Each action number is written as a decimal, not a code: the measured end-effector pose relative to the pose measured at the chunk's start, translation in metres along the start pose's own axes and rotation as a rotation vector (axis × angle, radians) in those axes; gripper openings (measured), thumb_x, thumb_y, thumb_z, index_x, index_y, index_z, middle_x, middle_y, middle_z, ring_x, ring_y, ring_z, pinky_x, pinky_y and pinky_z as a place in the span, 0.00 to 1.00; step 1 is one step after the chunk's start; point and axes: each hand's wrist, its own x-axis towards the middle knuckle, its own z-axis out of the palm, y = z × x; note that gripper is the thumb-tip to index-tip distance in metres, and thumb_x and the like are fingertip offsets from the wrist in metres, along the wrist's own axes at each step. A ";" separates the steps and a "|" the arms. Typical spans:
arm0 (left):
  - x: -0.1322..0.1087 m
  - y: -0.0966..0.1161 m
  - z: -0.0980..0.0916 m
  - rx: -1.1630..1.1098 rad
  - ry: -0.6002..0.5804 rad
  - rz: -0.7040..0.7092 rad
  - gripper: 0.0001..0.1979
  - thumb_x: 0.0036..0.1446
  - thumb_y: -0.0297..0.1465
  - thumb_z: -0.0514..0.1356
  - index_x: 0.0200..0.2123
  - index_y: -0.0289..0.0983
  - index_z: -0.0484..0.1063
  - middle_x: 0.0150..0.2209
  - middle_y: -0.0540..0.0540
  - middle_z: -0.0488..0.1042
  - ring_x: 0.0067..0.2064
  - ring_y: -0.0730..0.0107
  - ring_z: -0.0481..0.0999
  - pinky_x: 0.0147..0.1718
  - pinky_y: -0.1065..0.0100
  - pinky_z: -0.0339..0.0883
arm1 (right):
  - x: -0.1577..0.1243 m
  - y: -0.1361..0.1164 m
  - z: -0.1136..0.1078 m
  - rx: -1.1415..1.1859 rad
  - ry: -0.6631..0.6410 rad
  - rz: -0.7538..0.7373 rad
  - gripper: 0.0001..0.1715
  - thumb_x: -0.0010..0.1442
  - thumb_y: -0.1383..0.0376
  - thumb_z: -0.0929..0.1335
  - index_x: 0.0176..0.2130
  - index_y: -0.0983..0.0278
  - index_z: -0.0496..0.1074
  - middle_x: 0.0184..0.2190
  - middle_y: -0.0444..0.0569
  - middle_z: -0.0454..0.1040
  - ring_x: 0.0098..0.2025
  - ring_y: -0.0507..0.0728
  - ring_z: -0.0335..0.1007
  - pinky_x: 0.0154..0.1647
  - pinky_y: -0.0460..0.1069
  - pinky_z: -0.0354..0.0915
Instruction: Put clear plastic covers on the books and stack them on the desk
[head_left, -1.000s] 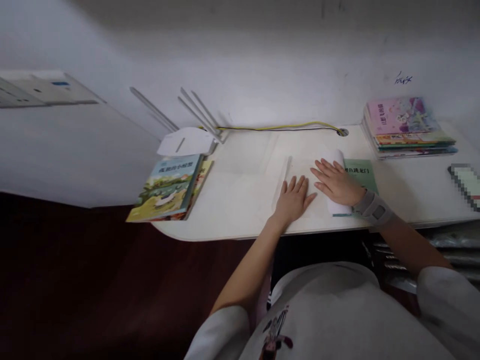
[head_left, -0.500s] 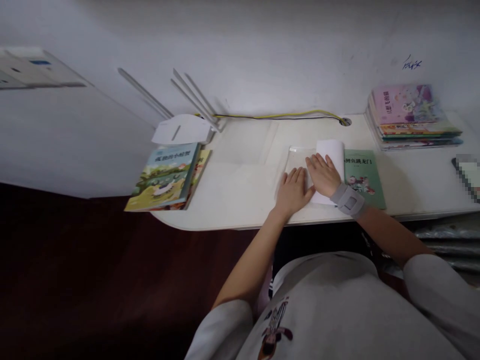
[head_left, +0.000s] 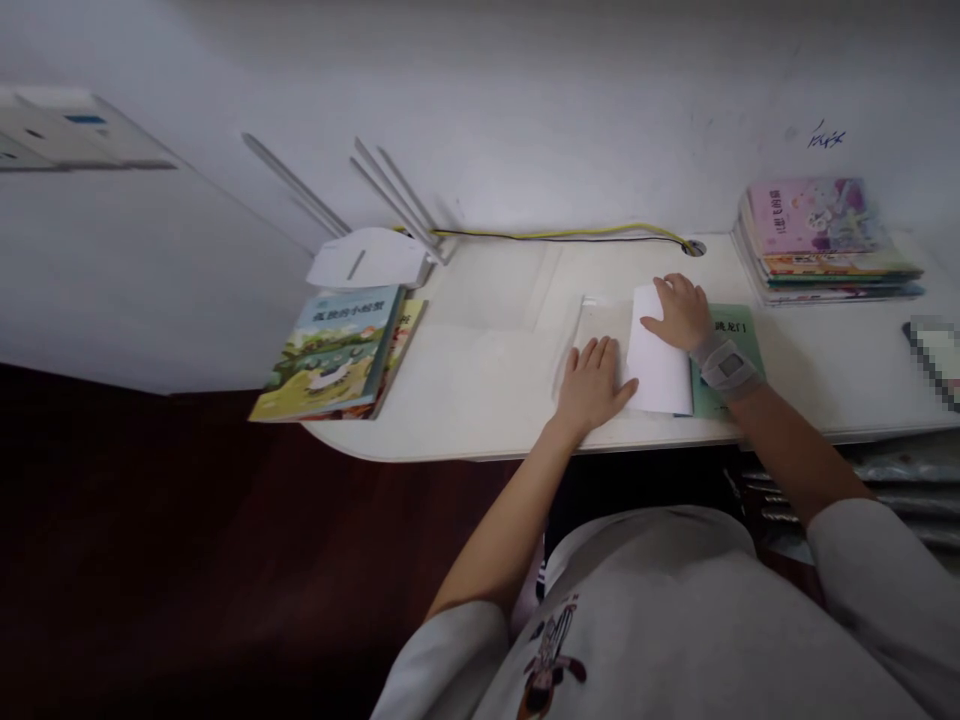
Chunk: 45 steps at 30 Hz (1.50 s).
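A green picture book (head_left: 739,350) lies near the front edge of the desk, with a white page or cover flap (head_left: 654,375) folded out to its left. Under that flap, a clear plastic book cover (head_left: 602,318) extends further left. My left hand (head_left: 592,385) rests flat on the plastic, fingers stretched and thumb near the flap's lower left edge. At the flap's upper right lies my right hand (head_left: 681,312), its fingers spread and slightly bent over the top and the thumb apart on the white surface. Part of the green book is hidden beneath my right hand and wrist.
Picture books (head_left: 330,350) overlap at the desk's left end, before a white router (head_left: 367,258) with upright antennas. A yellow cable (head_left: 562,232) runs along the wall to a hole. A stack of books (head_left: 817,225) stands at the back right; a blurred-out device (head_left: 937,355) lies at the right edge.
My right hand has moved right and upward from the flap's left part to its upper right corner. More of the white flap shows. My left hand has stayed on the plastic.
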 end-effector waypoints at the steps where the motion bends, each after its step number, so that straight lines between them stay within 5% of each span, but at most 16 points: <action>1: 0.000 0.000 0.000 -0.001 -0.003 -0.001 0.37 0.62 0.45 0.51 0.66 0.26 0.52 0.67 0.32 0.55 0.68 0.48 0.52 0.65 0.47 0.43 | -0.002 -0.001 0.000 -0.019 0.017 0.002 0.34 0.58 0.56 0.67 0.57 0.71 0.63 0.59 0.68 0.62 0.61 0.72 0.56 0.59 0.68 0.52; 12: 0.000 0.002 0.004 0.010 -0.020 -0.018 0.37 0.63 0.47 0.48 0.67 0.27 0.50 0.68 0.32 0.52 0.69 0.48 0.49 0.65 0.45 0.41 | -0.007 -0.011 -0.004 -0.115 -0.071 -0.019 0.28 0.56 0.59 0.68 0.51 0.76 0.68 0.55 0.69 0.64 0.59 0.71 0.56 0.57 0.61 0.55; 45: -0.001 0.004 0.003 0.058 -0.018 -0.011 0.36 0.65 0.46 0.46 0.66 0.25 0.51 0.67 0.33 0.53 0.69 0.50 0.50 0.65 0.46 0.44 | -0.002 -0.006 -0.001 -0.149 -0.190 -0.098 0.27 0.57 0.55 0.67 0.47 0.73 0.75 0.55 0.65 0.66 0.59 0.70 0.56 0.59 0.63 0.52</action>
